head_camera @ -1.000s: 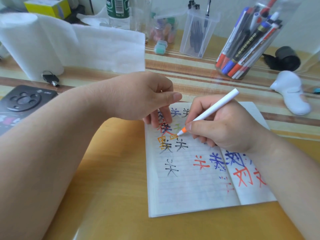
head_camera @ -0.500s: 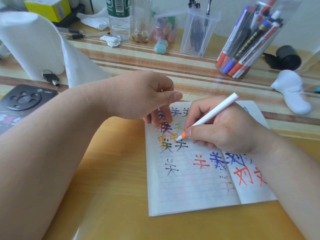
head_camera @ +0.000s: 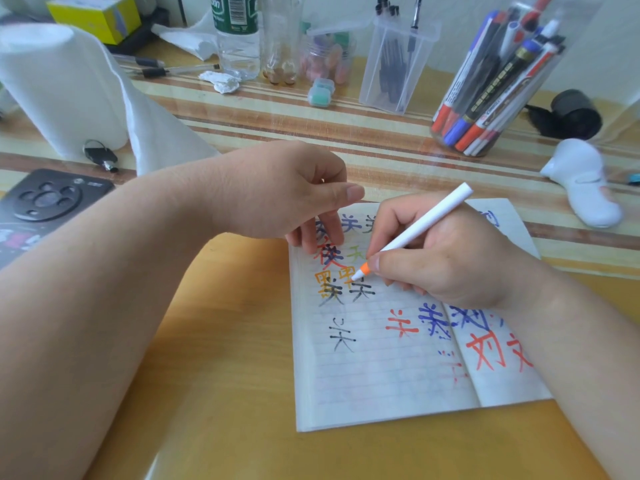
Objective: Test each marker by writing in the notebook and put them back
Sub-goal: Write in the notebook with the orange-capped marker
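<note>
An open lined notebook lies on the yellow table, its pages covered with characters in black, red, blue, orange and green. My right hand grips a white marker with an orange tip, and the tip touches the page beside an orange character. My left hand rests at the notebook's top left corner with two fingertips pressing the page. Its index finger curls against the thumb, and whatever lies inside is hidden. A clear jar of markers leans at the back right.
A paper towel roll with a hanging sheet, keys and a black phone sit at the left. A bottle, a clear pen box, a black roll and a white object line the back and right.
The marker tip has moved slightly down the page to the orange character. The loose paper towel sheet has dropped, uncovering pens and a bottle at the back. My left hand has stayed put.
</note>
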The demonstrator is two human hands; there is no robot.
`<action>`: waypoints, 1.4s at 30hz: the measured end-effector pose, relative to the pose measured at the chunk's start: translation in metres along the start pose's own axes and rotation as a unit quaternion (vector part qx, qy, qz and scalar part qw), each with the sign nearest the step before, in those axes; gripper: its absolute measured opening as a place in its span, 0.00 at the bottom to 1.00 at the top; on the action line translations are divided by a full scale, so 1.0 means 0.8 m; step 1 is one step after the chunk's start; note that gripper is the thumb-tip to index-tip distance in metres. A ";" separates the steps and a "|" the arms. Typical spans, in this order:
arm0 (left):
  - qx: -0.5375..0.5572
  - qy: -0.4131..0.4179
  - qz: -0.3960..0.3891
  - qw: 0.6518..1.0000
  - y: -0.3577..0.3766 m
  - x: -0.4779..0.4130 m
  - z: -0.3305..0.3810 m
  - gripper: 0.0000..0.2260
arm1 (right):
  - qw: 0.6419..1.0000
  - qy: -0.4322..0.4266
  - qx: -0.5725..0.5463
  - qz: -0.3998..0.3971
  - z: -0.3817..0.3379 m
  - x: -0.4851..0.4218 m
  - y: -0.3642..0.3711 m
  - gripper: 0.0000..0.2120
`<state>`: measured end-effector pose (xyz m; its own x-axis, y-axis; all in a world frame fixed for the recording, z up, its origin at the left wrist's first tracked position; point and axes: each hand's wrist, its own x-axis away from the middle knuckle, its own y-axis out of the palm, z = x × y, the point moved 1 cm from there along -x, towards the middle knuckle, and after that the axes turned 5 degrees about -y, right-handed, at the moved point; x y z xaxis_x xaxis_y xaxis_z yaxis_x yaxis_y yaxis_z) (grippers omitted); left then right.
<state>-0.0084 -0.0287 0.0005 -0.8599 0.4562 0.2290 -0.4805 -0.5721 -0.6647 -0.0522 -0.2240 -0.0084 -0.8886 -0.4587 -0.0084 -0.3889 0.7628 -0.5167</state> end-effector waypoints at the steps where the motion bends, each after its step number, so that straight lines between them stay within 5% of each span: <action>1: 0.002 0.001 0.000 1.000 0.000 0.000 0.000 0.15 | 1.000 0.001 0.003 0.006 0.001 -0.001 -0.001 0.09; 9: -0.006 0.001 0.002 1.000 0.000 0.002 0.002 0.15 | 0.998 -0.028 -0.035 -0.052 0.002 0.004 -0.003 0.03; 17: 0.002 0.001 0.003 1.000 0.000 0.001 0.000 0.15 | 0.999 -0.019 0.032 -0.013 0.006 -0.001 -0.003 0.05; 23: -0.009 0.003 0.003 1.000 0.000 0.002 0.001 0.15 | 0.997 -0.045 -0.057 -0.029 0.008 0.005 -0.003 0.03; 42: -0.008 0.006 0.000 1.000 0.000 0.000 -0.002 0.15 | 0.998 -0.041 -0.033 -0.035 0.010 0.002 -0.004 0.02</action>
<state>-0.0086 -0.0278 -0.0005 -0.8582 0.4639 0.2199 -0.4768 -0.5613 -0.6765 -0.0508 -0.2310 -0.0133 -0.8365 -0.5461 -0.0455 -0.4674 0.7544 -0.4609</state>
